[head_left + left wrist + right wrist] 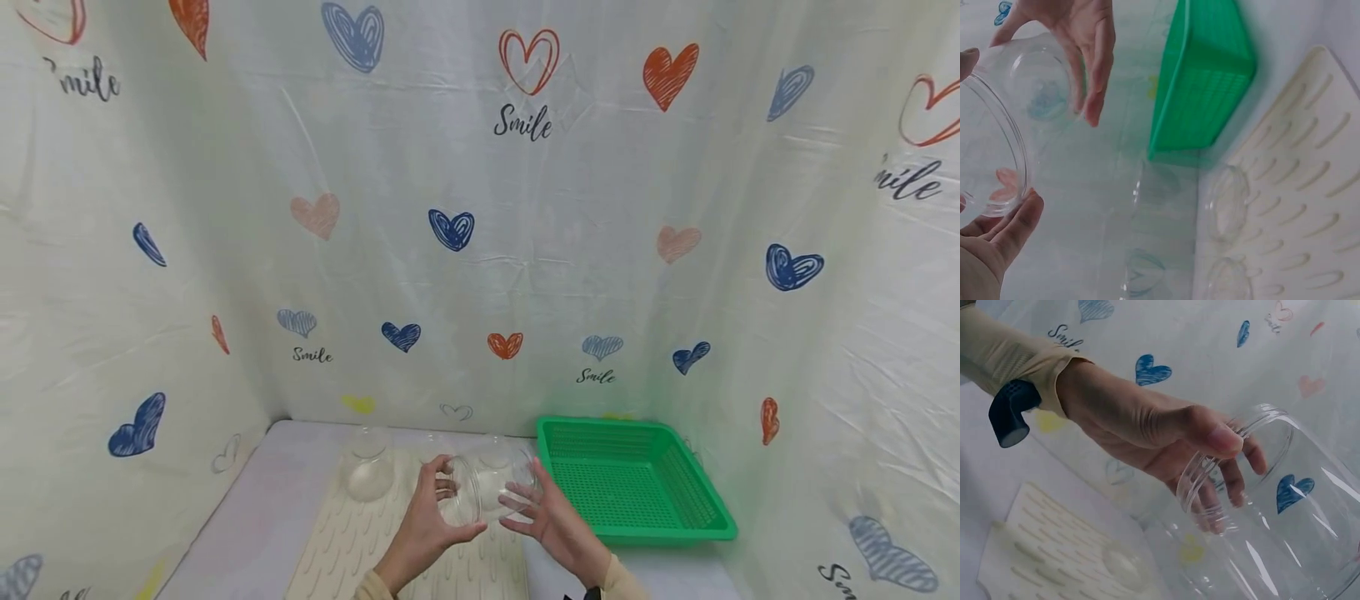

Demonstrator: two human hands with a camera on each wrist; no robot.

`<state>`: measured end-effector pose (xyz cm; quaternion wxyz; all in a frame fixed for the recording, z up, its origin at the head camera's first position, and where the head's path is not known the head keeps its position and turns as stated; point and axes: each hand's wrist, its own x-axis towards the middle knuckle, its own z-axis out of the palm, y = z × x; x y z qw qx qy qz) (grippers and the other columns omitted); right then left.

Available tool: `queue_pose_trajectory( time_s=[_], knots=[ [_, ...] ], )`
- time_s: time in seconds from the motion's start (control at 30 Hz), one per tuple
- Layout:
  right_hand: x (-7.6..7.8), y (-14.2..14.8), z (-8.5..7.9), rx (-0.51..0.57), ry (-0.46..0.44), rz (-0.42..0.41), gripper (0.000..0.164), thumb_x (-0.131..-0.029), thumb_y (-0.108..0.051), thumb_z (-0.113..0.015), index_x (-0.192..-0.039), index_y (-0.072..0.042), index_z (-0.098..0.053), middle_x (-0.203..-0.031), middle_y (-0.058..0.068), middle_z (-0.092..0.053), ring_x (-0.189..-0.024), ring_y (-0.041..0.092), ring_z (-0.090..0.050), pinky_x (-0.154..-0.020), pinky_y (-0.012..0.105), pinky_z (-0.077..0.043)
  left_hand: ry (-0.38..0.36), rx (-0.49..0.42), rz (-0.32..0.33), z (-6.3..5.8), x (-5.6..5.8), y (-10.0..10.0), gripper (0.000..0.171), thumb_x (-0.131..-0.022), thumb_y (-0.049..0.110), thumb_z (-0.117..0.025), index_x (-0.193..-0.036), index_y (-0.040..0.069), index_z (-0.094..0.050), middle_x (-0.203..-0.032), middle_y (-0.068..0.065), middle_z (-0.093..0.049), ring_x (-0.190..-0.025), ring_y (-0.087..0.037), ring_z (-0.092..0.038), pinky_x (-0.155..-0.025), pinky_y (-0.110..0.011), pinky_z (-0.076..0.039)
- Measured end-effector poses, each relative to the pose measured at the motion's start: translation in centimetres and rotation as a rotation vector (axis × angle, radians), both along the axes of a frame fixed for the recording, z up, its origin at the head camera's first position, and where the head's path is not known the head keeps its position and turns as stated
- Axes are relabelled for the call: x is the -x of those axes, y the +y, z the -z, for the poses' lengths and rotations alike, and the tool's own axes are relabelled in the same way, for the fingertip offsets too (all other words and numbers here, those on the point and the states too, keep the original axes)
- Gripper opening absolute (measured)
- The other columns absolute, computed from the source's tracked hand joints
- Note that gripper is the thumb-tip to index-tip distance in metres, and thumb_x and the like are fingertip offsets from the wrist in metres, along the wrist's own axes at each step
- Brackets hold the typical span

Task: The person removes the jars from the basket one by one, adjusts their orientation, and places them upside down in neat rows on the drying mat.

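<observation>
A clear, wide-mouthed jar (pixel 491 492) is held up on its side above a cream ridged mat (pixel 337 542). My left hand (pixel 427 517) grips its rim, thumb on one side and fingers on the other; the right wrist view shows this left hand (pixel 1166 431) with fingertips seen through the jar (pixel 1291 506). At the jar's other end is my right hand (pixel 555 517), its fingers spread and mostly straight. In the left wrist view the right hand (pixel 1085 37) lies alongside the jar's base; whether it bears any weight I cannot tell.
Another clear jar (pixel 369 479) stands on the mat at the back left. More clear glassware (pixel 1229 206) stands near the mat's far edge, hard to make out. A green perforated basket (pixel 637 537) sits at the right. A heart-patterned curtain (pixel 525 292) encloses the table.
</observation>
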<state>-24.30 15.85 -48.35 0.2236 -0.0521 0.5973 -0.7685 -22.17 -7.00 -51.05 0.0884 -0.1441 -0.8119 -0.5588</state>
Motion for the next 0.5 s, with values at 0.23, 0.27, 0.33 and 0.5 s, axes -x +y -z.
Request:
queue_pose_trajectory(
  time_s=[0.23,0.27,0.33,0.5],
  knots=[
    [0.5,-1.2,0.3,-0.038,0.026,0.0,0.09,-0.098,-0.058,-0.04,-0.153,-0.005,0.009,-0.153,0.038,-0.01,-0.135,0.046,-0.039,-0.097,0.05,-0.049,-0.005,0.001,-0.027,0.9,-0.6,-0.7,0.103,-0.069,0.047,-0.084,-0.145,0.016,-0.022,-0.136,-0.011,-0.037,-0.112,-0.027,-0.056,-0.088,-0.034,-0.053],
    [0.4,-1.5,0.3,-0.049,0.04,0.009,0.089,-0.099,-0.056,-0.04,-0.153,-0.005,0.008,-0.153,0.037,-0.01,-0.135,0.045,-0.04,-0.097,0.05,-0.049,-0.021,0.005,-0.029,1.0,-0.8,-0.9,0.104,-0.07,0.048,-0.083,-0.147,0.017,-0.02,-0.138,-0.011,-0.036,-0.113,-0.028,-0.055,-0.088,-0.036,-0.053],
    [0.4,-2.3,0.4,-0.08,0.081,0.05,0.082,-0.099,-0.051,-0.044,-0.152,-0.006,0.0,-0.152,0.036,-0.018,-0.131,0.043,-0.045,-0.094,0.048,-0.051,-0.073,0.014,-0.044,1.4,-1.2,-1.5,0.105,-0.073,0.048,-0.081,-0.149,0.018,-0.016,-0.141,-0.013,-0.032,-0.118,-0.033,-0.053,-0.089,-0.043,-0.052],
    [1.0,-6.1,1.1,-0.289,0.349,0.183,0.068,-0.093,-0.037,-0.063,-0.143,-0.01,-0.027,-0.146,0.025,-0.034,-0.125,0.038,-0.05,-0.089,0.045,-0.054,-0.245,0.228,-0.216,3.8,-2.8,-4.4,0.099,-0.079,0.054,-0.073,-0.148,0.003,-0.023,-0.138,-0.026,-0.034,-0.117,-0.047,-0.05,-0.086,-0.057,-0.049]
  ],
)
